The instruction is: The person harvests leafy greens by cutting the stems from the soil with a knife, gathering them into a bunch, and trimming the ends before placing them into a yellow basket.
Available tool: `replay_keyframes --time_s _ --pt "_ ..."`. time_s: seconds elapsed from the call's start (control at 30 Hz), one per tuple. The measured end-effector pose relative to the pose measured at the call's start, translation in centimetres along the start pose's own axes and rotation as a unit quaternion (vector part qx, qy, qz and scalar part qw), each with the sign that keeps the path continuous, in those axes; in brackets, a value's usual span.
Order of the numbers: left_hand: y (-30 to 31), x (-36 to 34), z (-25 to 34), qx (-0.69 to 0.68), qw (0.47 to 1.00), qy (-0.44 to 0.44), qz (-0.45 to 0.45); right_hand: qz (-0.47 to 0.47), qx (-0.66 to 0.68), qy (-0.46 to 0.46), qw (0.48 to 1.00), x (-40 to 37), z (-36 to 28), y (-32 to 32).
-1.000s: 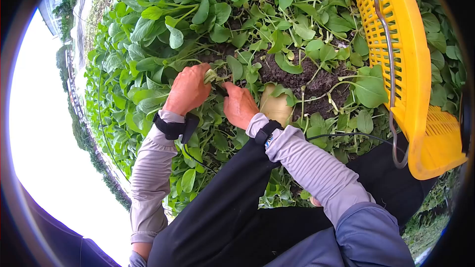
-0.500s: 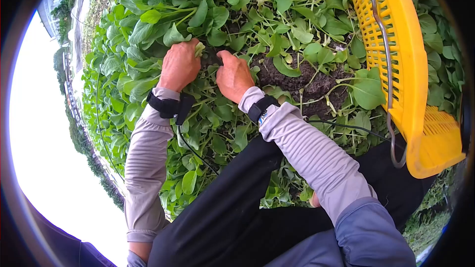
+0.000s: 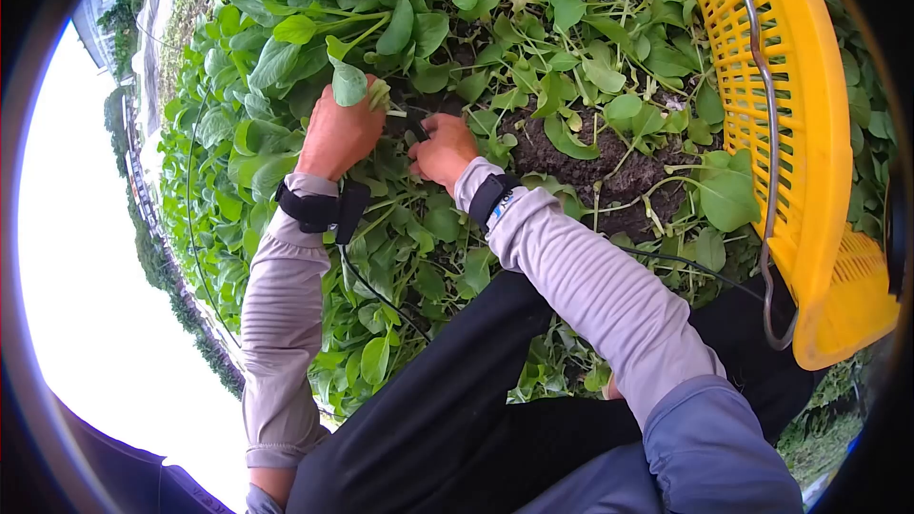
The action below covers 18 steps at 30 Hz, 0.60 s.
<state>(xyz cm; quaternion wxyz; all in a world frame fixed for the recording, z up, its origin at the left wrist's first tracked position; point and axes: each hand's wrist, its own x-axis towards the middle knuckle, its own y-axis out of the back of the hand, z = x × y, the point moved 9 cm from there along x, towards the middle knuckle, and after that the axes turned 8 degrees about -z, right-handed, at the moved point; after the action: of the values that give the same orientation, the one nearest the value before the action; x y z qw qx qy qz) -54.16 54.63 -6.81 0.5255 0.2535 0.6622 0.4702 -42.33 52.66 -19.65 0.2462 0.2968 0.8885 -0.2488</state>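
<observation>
My left hand is closed around the base of a leafy green plant, whose pale cut-looking stem end pokes out by the fingers. Just to its right, my right hand is closed on a small dark-handled tool that looks like a knife. Its tip points toward the left hand, and a pale strip lies between the two hands. Leaves and shadow partly hide the left fingers. Both hands are low among the plants.
Dense upright greens fill the left. Loose leaves lie around bare dark soil on the right. A yellow plastic basket with a metal handle stands at the right edge. Thin black cables run from the wrist straps.
My right hand has turned and curled lower, and the dark tool now shows more plainly. My left hand has shifted slightly down. The basket and soil sit a little further right and lower in view.
</observation>
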Motion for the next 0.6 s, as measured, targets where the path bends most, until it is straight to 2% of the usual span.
replay_keyframes --time_s 0.03,0.1,0.13,0.17,0.2,0.3,0.37,0.4,0.43,0.5,0.57,0.6 --pt "1.4 -0.9 1.1 -0.039 0.999 0.007 0.006 -0.025 0.223 -0.144 0.964 -1.7 2.7 -1.0" --pt "3.6 -2.4 2.7 -0.078 0.997 0.011 0.011 -0.041 0.241 -0.114 0.963 -3.6 3.0 -1.3" --pt "4.1 -3.0 3.4 -0.111 0.994 0.003 -0.009 -0.014 0.321 0.007 0.947 -4.8 0.9 -0.7" --pt "4.8 -3.4 4.1 -0.143 0.989 -0.005 -0.029 0.012 0.394 0.129 0.91 -5.9 -1.4 0.6" --pt "5.0 -3.7 4.8 -0.16 0.984 0.01 -0.073 0.013 0.395 0.13 0.909 -6.2 -1.9 0.9" --pt "6.7 -5.5 6.7 -0.211 0.976 0.001 -0.051 0.017 0.355 0.148 0.923 -7.2 -3.6 2.5" --pt "8.4 -6.9 9.1 -0.174 0.984 0.0 -0.031 0.093 0.13 0.257 0.953 -8.9 -6.5 5.1" --pt "9.7 -7.7 10.6 -0.134 0.991 -0.026 0.017 0.086 0.079 0.31 0.943 -9.8 -7.9 5.6" --pt "10.9 -8.5 11.9 -0.092 0.992 -0.051 0.065 0.085 0.078 0.31 0.944 -10.4 -8.5 6.3" --pt "11.6 -9.0 12.6 -0.114 0.99 -0.058 0.06 0.034 0.049 0.399 0.915 -12.4 -11.4 6.5" --pt "11.1 -8.8 12.1 -0.175 0.984 -0.028 -0.001 0.034 0.056 0.405 0.912 -13.2 -12.2 7.4" --pt "11.3 -8.7 12.5 -0.166 0.985 -0.053 -0.005 0.014 0.064 0.377 0.924 -13.1 -12.1 7.6"
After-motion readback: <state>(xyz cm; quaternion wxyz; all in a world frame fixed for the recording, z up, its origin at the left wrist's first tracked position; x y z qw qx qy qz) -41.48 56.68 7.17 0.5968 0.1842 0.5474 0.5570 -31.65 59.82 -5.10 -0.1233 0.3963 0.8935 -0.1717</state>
